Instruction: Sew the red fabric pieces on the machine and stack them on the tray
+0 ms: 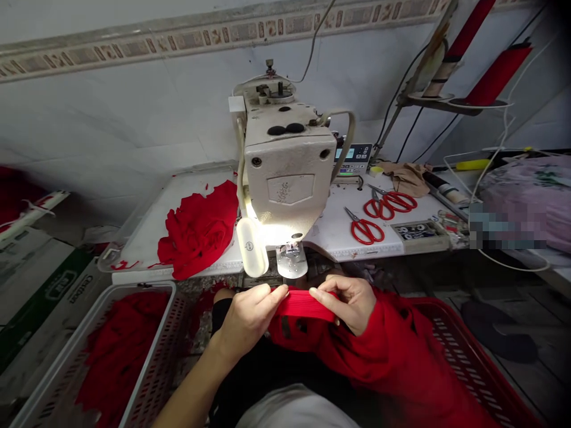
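One red garment (pixel 379 356) of soft, matte knit lies across the person's lap, just on the near side of the sewing machine (pixel 289 172); its ribbed band (pixel 307 304) is bright red, scored with fine parallel lines and drawn out nearly flat between the hands, while the rest falls in loose folds to the right, over the right forearm and beside a red basket (pixel 473 351); a small dark patch shows just below the band.

The left hand (pixel 256 309) is closed in a pinch, thumb and forefinger gripping the band's left end, the other fingers curled in; the right hand (pixel 350 303) pinches the right end between thumb and fingers, more loosely curled.

On the machine's pale front plate an outlined panel carries a dark mark too blurred to read; the lamp (pixel 252 246) bears a small round emblem, also illegible; a control panel (pixel 352 159) on the far right side of the machine has a lit screen, its characters too small to tell; at the far left, a carton (pixel 42 297) with a green band shows white and dark lettering, slanted and unclear.
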The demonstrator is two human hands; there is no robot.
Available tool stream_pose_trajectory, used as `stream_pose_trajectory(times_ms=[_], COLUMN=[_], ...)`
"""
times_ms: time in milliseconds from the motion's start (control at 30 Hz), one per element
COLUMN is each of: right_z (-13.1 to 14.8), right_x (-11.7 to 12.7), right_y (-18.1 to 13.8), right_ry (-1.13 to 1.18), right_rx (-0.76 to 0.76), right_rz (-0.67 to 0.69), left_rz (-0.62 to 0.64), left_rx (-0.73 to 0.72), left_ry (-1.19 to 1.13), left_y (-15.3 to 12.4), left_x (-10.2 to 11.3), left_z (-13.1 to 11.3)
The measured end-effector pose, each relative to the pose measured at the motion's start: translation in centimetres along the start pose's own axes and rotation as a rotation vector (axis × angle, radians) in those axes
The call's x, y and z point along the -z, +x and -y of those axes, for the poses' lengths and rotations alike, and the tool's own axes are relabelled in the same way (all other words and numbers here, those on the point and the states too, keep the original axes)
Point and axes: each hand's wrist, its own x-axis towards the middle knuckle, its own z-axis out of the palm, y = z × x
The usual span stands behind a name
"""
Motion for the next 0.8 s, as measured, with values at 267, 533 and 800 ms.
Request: stream_pose_trajectory(times_ms=[267, 533, 800], right_z=[-0.2, -0.8, -1.5], right_x=[0.0, 0.1, 0.4], right_y=[1.1, 3.3, 4.2], right_ry=[-0.102, 0.057, 0.149], right_rx=[0.136, -0.110, -0.156], right_rz=[-0.057, -0.053, -0.068], left_rz=[0.046, -0.034, -0.096], left_rx=[0.208, 0.573, 0.677], left_ry=[-0.272, -0.522, -0.549], left_y=[1.3, 3.6, 4.6], left_x=[0.0, 0.5, 0.3], left_z=[-0.6, -0.9, -0.6])
